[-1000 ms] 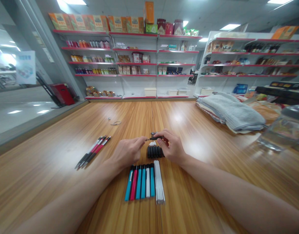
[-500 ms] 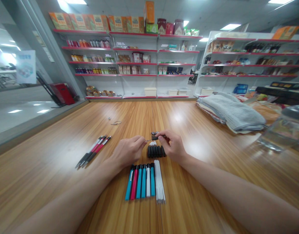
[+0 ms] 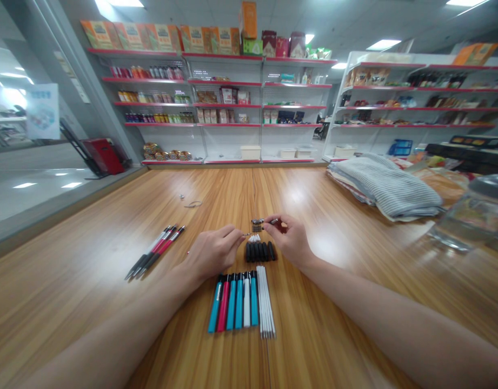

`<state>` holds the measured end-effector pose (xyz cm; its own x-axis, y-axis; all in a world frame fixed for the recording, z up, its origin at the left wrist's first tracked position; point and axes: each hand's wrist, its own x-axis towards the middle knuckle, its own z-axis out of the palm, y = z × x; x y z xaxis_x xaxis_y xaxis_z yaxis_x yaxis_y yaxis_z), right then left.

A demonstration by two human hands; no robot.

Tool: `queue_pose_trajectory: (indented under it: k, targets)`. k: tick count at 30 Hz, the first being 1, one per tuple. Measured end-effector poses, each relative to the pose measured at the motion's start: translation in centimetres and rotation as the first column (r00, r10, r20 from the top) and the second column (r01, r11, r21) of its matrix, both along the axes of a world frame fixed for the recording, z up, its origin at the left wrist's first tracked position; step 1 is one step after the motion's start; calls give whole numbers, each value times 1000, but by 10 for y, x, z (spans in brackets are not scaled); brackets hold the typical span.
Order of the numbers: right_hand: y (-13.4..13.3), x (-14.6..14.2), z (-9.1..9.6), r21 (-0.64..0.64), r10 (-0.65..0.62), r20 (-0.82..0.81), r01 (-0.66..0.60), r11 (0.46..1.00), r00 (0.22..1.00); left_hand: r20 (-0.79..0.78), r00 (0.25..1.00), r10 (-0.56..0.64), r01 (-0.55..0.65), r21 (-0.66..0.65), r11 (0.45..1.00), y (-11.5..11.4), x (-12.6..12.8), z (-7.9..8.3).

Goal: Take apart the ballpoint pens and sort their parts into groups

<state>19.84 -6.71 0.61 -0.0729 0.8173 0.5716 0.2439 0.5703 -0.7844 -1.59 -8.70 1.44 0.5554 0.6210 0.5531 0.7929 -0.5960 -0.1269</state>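
Observation:
My left hand [image 3: 216, 248] is closed in a pinch, with a thin tiny piece poking out past its fingertips; its kind is too small to make out. Across from it, my right hand [image 3: 288, 237] pinches a small dark pen part with a silvery end [image 3: 274, 221]. Between the hands lie small metal pen tips [image 3: 257, 221], some springs [image 3: 257, 228] and white plungers [image 3: 254, 238]. Black rubber grips [image 3: 260, 252] form a row just below. Nearer me are turquoise, red and white pen barrels [image 3: 232, 305] beside thin white refills [image 3: 266, 302].
Three whole pens [image 3: 155, 253] lie at the left on the wooden table [image 3: 111, 335]. A bent loop [image 3: 193, 204] is farther back. On the right are folded striped cloths [image 3: 389, 183] and a glass jar [image 3: 467, 216]. Stocked shelves [image 3: 228, 105] stand behind.
My right hand has turned and shifted slightly right, uncovering the springs and more of the grips; the silvery end of its part now shows. My left hand has hardly moved.

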Motion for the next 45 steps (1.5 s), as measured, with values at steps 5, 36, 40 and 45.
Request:
queue_pose_trajectory:
  k: [5,36,40,45]
  targets:
    - [2,0,1,16,-20,21,19,1000,1000,-8,1000,11,-11,1,1000,0,-1,-2]
    - [-7,-5,1,-26,185,78,-184,983,980,155,984,-92,93,2,996,-5,5,-1]
    - [-12,-7,4,-4,183,164,-184,983,969,101,990,-95,95,2,995,-5,5,-1]
    - [-13,-6,7,157,76,355,-140,978,932,122,986,-114,110,37,993,-5,4,-3]
